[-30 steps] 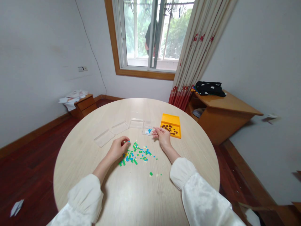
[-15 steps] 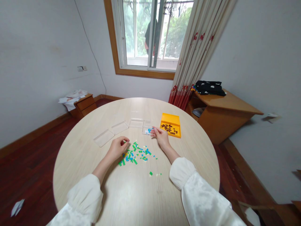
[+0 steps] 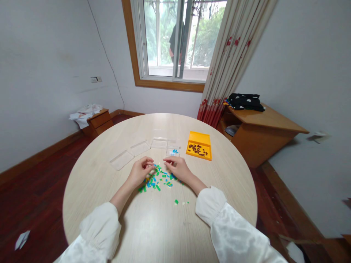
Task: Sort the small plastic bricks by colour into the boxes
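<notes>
My left hand (image 3: pixel 141 171) is closed in a pinch above the left side of a loose pile of small plastic pieces (image 3: pixel 158 188) in green, blue and yellow. Whatever its fingertips hold is too small to make out. Over the pile's far right side, my right hand (image 3: pixel 177 168) has thumb and forefinger slightly apart, with nothing visible between them. Just beyond it, a small clear box (image 3: pixel 168 150) contains several blue pieces (image 3: pixel 174 151). A few loose bits, including a green piece (image 3: pixel 176 201), lie nearer me.
Clear plastic trays (image 3: pixel 121 160) stand beyond the pile, on the left and middle of the round table (image 3: pixel 153 233). An open yellow case (image 3: pixel 199 137) with dark brown pieces (image 3: pixel 196 148) is at the right. A wooden desk (image 3: pixel 263 128) stands past the table's right edge.
My right hand has come back from the small clear box toward the pile, leaving the blue pieces there in view. My left hand has shifted slightly right.
</notes>
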{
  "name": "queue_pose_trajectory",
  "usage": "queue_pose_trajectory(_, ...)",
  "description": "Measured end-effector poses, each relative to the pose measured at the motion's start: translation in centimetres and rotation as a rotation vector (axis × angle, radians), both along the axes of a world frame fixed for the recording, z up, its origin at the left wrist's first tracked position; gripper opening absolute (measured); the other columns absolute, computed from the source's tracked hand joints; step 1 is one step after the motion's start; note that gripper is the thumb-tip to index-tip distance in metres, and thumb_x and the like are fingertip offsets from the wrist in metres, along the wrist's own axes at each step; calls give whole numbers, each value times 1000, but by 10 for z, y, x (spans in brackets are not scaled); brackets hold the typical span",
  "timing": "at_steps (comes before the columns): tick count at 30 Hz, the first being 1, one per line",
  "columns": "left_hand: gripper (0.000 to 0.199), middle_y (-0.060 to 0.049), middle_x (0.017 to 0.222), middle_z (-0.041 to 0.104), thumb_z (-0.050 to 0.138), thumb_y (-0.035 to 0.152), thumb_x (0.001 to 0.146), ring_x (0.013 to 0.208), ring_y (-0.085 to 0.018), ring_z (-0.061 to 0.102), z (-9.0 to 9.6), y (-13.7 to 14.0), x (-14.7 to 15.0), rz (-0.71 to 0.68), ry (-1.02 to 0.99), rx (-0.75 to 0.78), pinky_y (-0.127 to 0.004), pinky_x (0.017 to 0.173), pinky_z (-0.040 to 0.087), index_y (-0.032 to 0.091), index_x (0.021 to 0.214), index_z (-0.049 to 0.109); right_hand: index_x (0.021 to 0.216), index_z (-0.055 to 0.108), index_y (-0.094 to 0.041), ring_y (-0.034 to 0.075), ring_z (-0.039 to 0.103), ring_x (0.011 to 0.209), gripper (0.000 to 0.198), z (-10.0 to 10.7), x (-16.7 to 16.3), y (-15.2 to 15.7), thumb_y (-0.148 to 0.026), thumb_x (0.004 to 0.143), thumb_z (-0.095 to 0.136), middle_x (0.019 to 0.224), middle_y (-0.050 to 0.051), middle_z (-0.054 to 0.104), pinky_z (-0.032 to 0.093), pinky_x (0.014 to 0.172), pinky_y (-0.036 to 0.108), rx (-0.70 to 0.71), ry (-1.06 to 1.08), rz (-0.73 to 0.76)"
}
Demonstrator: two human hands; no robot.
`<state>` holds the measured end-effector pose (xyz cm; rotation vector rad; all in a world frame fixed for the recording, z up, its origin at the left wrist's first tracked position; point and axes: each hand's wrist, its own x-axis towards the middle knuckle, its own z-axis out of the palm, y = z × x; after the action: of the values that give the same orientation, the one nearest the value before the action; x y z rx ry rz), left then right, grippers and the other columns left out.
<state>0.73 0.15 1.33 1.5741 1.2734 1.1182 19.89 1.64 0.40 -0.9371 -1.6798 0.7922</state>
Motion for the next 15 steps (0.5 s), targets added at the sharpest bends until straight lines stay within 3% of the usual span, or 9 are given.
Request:
queue_pose_trajectory(3,33,-4,68,68,68,37,61,57,-13,57,1,-1,4,-45,-66,-28,-23,54,39,15,81,53,94,70,-23,14,59,71,21,4,-7,-11,-22,74,62,79,3,69,46,67,26,128,-188,135)
queue_pose_trajectory(7,34,-4,66,68,70,37,60,60,-14,60,1,-3,7,-110,-147,-65,-25,59,42,16,80,51,95,70,-24,15,59,74,20,9,-9,-16,-22,78,60,81,4,69,44,71,28,190,-246,182)
queue_pose_trajectory(12,33,-1,64,65,68,41,62,61,-14,59,4,-7,10,-132,-126,-86,-24,59,41,17,78,53,82,71,-22,14,59,71,12,9,-10,-15,-22,78,60,76,3,68,43,69,26,149,-201,157)
queue_pose_trajectory(15,30,1,59,61,65,42,64,56,-12,55,4,-7,11,-85,-99,-55,-23,56,39,16,75,54,77,69,-19,13,58,67,11,5,-8,-10,-18,75,58,72,2,67,42,64,24,135,-157,24)
